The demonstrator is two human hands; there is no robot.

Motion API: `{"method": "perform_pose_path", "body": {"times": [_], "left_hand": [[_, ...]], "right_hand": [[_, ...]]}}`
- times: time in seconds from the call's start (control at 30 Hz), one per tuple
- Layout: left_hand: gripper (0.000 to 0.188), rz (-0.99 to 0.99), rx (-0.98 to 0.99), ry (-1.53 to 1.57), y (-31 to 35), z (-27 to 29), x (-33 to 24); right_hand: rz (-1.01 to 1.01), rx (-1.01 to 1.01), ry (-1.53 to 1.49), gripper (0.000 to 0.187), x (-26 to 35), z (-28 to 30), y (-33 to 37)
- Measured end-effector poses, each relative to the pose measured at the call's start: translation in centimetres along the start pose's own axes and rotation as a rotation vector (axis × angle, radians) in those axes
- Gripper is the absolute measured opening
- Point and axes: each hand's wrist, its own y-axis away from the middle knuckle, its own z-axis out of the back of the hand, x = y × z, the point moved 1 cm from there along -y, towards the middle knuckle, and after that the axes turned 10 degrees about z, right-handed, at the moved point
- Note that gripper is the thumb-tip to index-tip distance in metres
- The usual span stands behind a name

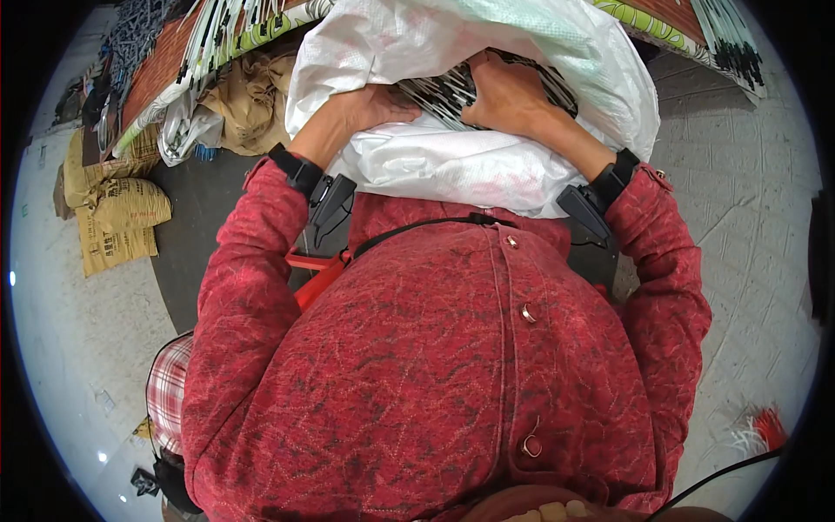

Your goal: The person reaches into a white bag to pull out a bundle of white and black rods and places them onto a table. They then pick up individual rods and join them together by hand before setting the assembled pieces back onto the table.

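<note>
A white woven plastic sack lies on my lap with its mouth spread wide. Inside it are many thin black-and-white rods or strips, too fine to name exactly. My left hand rests at the sack's left inner edge beside the strips, its fingers extended and partly hidden by white folds. Over the strips, on the right, is my right hand, thumb and forefinger spread apart and its other fingers mostly out of sight. Neither hand visibly encloses anything.
Bundles of similar thin strips lie on a patterned board at the far left; more strips hang at the far right. Brown paper sacks stand on the left floor. A red-and-white tuft lies at the lower right.
</note>
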Motion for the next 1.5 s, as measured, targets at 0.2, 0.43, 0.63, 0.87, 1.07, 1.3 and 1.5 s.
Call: {"method": "perform_pose_path", "body": {"times": [0.2, 0.43, 0.63, 0.87, 1.07, 1.3, 1.5], "left_hand": [[0.058, -0.072, -0.001, 0.252, -1.0, -2.3, 0.1], [0.054, -0.261, 0.096, 0.335, 3.3, -5.7, 2.7], [0.049, -0.028, 0.049, 0.413, 4.8, -4.4, 2.1], [0.045, -0.100, 0.041, 0.455, 5.5, -4.2, 2.4], [0.046, -0.081, 0.585, 0.204, 9.3, 0.1, 1.5], [0.054, 0.204, 0.663, 0.132, 8.6, 1.9, -0.1], [0.058, 0.453, 0.779, 0.311, 8.4, 0.1, -0.9]], "right_hand": [[0.011, 0.072, -0.125, 0.062, -2.8, 1.8, -1.4], [0.045, 0.094, -0.378, 0.054, -3.2, 2.2, 0.3], [0.112, 0.175, -0.427, 0.063, -1.3, 3.8, 0.4], [0.151, 0.172, -0.419, 0.071, -1.3, 3.3, 0.4], [0.256, 0.252, -0.527, 0.086, 0.3, 3.6, 1.9], [0.233, 0.546, -0.748, 0.096, 0.5, 3.4, 1.3], [0.310, 0.576, -0.676, 0.093, 2.3, 4.5, 1.3]]}}
